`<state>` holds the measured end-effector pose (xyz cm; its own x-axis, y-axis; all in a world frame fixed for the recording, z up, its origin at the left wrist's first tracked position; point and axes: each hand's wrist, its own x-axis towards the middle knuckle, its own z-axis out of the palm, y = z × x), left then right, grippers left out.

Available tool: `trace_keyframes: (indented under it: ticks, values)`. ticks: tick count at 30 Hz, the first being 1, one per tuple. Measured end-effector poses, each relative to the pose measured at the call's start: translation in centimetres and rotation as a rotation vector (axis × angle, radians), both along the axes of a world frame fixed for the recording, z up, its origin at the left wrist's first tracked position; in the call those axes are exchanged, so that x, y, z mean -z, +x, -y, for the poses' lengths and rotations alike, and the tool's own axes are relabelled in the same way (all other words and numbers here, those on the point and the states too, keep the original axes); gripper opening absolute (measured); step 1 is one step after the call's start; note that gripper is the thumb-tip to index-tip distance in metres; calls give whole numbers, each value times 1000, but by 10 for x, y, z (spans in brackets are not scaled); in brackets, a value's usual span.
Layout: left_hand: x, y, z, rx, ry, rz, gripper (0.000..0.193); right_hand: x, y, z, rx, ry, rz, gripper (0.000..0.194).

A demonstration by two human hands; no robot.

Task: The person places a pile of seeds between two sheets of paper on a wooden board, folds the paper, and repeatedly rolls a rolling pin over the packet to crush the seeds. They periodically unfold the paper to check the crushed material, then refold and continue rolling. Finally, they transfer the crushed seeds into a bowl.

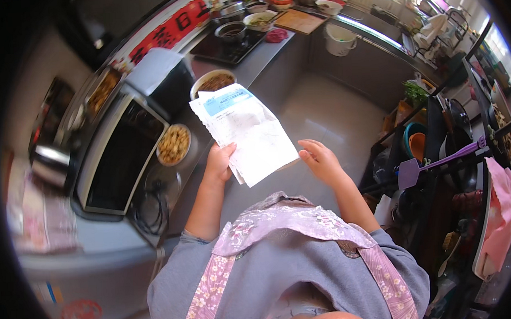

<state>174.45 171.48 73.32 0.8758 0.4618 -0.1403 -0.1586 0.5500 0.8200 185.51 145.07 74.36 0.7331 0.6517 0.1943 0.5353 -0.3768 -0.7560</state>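
My left hand [222, 160] grips the lower left edge of several creased white paper sheets [254, 138], thumb on top. The top sheet has a blue printed band and bears writing. My right hand [320, 160] is just right of the sheets' lower right corner, fingers slightly curled and apart, holding nothing. Behind the papers' top edge, partly hidden, stands a white bowl of brown food [216, 81]. A bowl of pale yellow-brown pieces of food [174, 144] sits on the counter to the left of my left hand.
An oven-like appliance with a dark glass door [122, 154] and a metal kettle [50, 164] stand at left. Further back are a black cooktop [229, 47] with a pot [231, 31], and a wooden cutting board [300, 20]. A white bucket [339, 40] hangs by the sink; a purple spatula [410, 173] juts from the right rack.
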Motion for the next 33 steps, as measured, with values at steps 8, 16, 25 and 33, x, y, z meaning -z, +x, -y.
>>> trace_keyframes:
  ticks: [8,16,25,33]
  values:
    - [-24,226,-41,254,33,6,45,11,128,38,393,-16,-9,36]
    - [-14,412,-20,346,13,-15,43,40,260,91,567,-166,-2,35]
    - [-20,589,-22,315,31,-153,49,-7,511,78,437,-216,-5,28]
    - [-31,776,-31,360,21,-39,47,-40,722,90,631,123,81,20]
